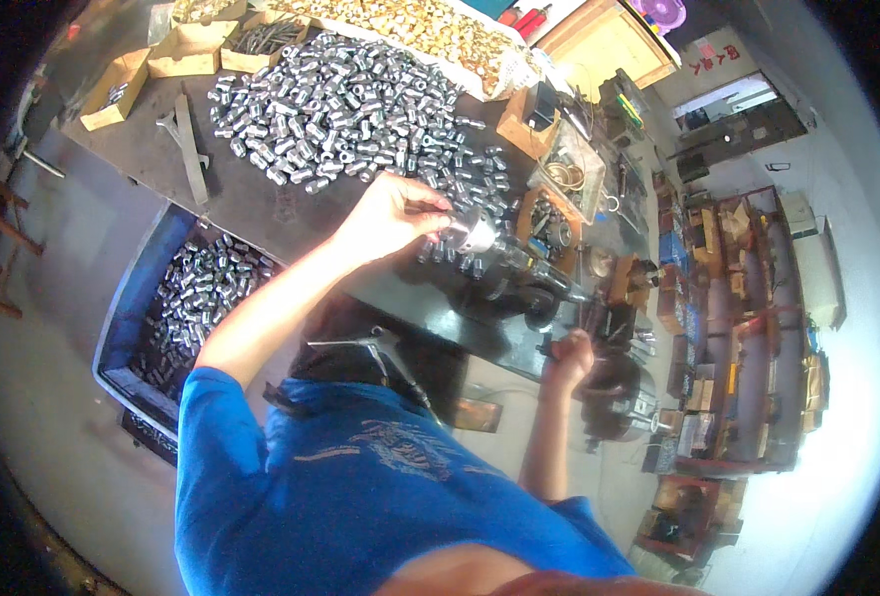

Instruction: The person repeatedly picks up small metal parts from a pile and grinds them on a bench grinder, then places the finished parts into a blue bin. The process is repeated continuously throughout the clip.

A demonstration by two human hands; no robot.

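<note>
My left hand (pixel 392 221) pinches a small metal fitting between thumb and fingertips, mostly hidden by the fingers. It is held at the shiny round chuck (pixel 475 234) of a bench machine; whether it sits inside the chuck I cannot tell. Farther right, my right hand (pixel 571 358) is closed in a fist around a dark machine handle (pixel 549 346), of which little shows. A large heap of shiny metal fittings (pixel 335 109) lies on the dark bench just beyond my left hand. More fittings (pixel 211 288) fill a blue bin (pixel 120 308) below the bench edge at left.
A flat metal bar tool (pixel 191 149) lies left of the heap. Small yellow boxes (pixel 183 50) and brass-coloured parts (pixel 410 35) are at the back. Right of the chuck are open wooden boxes (pixel 527 129) and a dark motor (pixel 619 407). Shelves (pixel 748 328) stand along the right wall.
</note>
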